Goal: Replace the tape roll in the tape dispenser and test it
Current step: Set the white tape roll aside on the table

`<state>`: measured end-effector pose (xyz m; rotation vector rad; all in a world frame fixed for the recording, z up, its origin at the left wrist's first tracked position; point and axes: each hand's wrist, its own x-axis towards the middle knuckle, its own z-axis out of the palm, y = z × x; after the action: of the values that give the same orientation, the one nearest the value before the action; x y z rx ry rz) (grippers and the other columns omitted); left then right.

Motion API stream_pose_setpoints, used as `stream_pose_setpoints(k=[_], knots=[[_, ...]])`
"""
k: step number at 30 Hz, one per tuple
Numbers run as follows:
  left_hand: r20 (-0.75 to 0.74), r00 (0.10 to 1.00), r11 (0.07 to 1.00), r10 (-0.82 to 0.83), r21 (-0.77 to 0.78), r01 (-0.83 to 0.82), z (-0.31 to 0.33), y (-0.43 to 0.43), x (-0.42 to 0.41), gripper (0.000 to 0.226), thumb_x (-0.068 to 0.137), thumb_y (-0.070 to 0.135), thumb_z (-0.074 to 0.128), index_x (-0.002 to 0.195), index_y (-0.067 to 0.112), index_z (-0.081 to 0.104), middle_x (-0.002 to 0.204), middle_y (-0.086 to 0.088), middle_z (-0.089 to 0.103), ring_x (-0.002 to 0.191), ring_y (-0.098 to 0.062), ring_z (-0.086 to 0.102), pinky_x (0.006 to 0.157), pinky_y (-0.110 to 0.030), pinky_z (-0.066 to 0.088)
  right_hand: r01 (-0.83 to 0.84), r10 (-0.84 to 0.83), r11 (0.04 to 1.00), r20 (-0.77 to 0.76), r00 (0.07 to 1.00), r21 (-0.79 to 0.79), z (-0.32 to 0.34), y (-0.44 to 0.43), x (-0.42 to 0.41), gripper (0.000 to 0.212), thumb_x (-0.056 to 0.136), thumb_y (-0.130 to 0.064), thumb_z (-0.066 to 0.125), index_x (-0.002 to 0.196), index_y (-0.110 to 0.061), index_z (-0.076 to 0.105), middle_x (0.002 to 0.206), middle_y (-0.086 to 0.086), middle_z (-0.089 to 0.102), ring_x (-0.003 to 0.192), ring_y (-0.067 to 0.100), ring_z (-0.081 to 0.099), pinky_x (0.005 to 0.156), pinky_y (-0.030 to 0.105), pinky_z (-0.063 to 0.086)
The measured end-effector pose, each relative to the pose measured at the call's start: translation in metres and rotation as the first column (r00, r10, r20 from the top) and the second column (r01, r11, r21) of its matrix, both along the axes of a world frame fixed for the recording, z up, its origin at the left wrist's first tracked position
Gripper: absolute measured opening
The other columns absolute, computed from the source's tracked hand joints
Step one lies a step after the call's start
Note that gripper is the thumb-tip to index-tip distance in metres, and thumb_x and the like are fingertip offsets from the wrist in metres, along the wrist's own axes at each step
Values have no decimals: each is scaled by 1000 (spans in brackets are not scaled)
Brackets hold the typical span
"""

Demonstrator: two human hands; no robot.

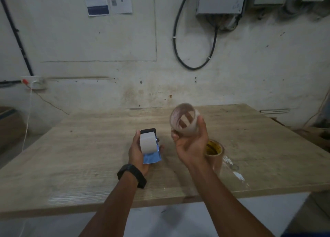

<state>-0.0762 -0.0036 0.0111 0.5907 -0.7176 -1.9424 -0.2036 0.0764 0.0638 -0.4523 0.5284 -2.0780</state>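
Note:
My left hand point(136, 152) holds a blue tape dispenser point(150, 148) with a black front roller, above the middle of the wooden table point(89, 147). A pale roll sits in the dispenser. My right hand point(192, 143) is raised to the right of it, palm up, gripping a nearly used-up tape roll point(184, 119), a thin brownish ring whose hollow centre faces me. A full brown tape roll point(215, 152) stands on the table just behind my right wrist, partly hidden by it.
Scraps of clear tape point(234, 168) lie on the table right of the full roll. The table's back edge meets a white wall with a looped black cable point(194, 65) and metal boxes. A socket with a white cord point(34, 83) is at the left.

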Motion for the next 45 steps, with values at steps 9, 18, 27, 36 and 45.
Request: stream_pose_setpoints(k=[9, 18, 27, 36, 45], knots=[[13, 999, 999, -39, -4, 39, 2, 1, 0, 56, 96, 52, 52, 121, 4, 64, 96, -18, 66, 80, -29, 65, 64, -40, 63, 611, -345, 775, -701, 624, 161, 39, -10, -79, 54, 82, -52, 76, 126, -26, 59, 126, 4, 66, 104, 25, 68, 58, 28, 54], [30, 999, 999, -32, -24, 33, 4, 2, 0, 52, 94, 51, 54, 118, 6, 65, 97, -17, 69, 82, -28, 67, 63, -39, 63, 824, -113, 540, -956, 271, 170, 7, -6, -160, 80, 66, -57, 84, 129, -12, 63, 128, 11, 67, 113, 30, 64, 94, 42, 54], [21, 998, 998, -55, 33, 55, 3, -1, -1, 59, 88, 54, 59, 122, 6, 64, 104, -19, 67, 88, -31, 65, 65, -41, 63, 903, 292, 403, -956, 30, 151, -26, -9, -208, 96, 68, -63, 79, 144, -14, 48, 147, 9, 54, 134, 40, 43, 104, 46, 40], [28, 997, 997, -67, 51, 65, 3, -5, 0, 59, 91, 54, 57, 125, 6, 61, 103, -19, 67, 87, -31, 66, 64, -40, 63, 929, 407, 337, -913, 3, 153, -43, -35, -256, 93, 54, -76, 56, 131, -24, 62, 141, 1, 57, 131, 30, 48, 99, 45, 37], [-3, 992, 990, -127, 56, 127, 9, -1, -1, 55, 93, 54, 53, 117, 7, 64, 104, -18, 64, 85, -30, 63, 68, -38, 63, 957, 473, 258, -881, -8, 130, -51, -49, -291, 91, 54, -76, 50, 130, -28, 62, 139, 1, 57, 130, 31, 48, 99, 48, 37]])
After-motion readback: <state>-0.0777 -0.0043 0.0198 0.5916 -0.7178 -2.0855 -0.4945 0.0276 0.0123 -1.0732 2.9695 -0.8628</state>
